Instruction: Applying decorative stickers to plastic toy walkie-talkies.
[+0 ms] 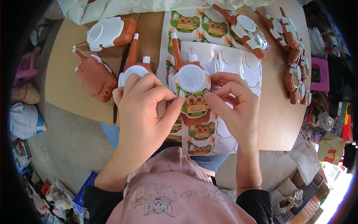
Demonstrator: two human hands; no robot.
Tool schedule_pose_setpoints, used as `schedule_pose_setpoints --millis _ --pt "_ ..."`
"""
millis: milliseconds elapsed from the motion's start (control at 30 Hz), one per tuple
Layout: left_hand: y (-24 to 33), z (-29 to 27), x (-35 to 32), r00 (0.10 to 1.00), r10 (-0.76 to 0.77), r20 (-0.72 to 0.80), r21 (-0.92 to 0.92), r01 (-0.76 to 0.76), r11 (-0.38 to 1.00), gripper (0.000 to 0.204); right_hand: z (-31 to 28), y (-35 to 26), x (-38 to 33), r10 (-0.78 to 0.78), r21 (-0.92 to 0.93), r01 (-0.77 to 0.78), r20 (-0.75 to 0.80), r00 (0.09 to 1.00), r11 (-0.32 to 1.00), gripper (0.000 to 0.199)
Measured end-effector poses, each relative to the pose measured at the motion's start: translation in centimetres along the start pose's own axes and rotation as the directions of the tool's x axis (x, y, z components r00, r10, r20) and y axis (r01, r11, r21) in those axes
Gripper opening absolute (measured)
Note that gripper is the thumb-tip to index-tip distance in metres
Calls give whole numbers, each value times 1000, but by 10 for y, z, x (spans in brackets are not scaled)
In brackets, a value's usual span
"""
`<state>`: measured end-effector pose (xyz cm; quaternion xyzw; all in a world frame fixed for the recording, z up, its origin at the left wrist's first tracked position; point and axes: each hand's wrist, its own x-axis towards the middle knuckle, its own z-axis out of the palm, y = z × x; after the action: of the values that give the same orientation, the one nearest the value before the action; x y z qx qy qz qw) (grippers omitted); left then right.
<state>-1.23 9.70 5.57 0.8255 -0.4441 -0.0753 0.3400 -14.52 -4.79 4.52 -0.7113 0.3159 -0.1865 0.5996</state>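
A brown and white toy walkie-talkie (191,78) lies front up before me, its antenna pointing away. Over its lower front sits a printed cartoon sticker (195,104) showing brown animals in a yellow car. My left hand (143,100) pinches the sticker's left edge between thumb and forefinger. On the opposite side, the thumb and fingers of my right hand (235,100) are closed at the sticker's right edge, against the toy's side. A second walkie-talkie (136,69) is partly hidden behind my left hand. Sticker sheets (227,59) lie beneath the toy, some with peeled white backing.
At the left lie two more walkie-talkies, one face up (108,33) and one back up (96,78). Another walkie-talkie (248,31) rests on the sheets at the back. Several stickered ones (294,71) cluster along the cardboard tabletop's (276,123) right edge. A whitish plastic sheet (112,9) covers the far edge.
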Motion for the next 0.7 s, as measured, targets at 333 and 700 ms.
schedule_pose_setpoints --millis 333,700 --pt "0 -1 1 1000 1 15 18 -2 1000 15 0 -3 0 10 -33 -10 0 1000 999 12" --pt "1 -2 2 1000 -8 29 9 8 1000 15 0 -4 1 15 -49 -15 -6 1000 999 11"
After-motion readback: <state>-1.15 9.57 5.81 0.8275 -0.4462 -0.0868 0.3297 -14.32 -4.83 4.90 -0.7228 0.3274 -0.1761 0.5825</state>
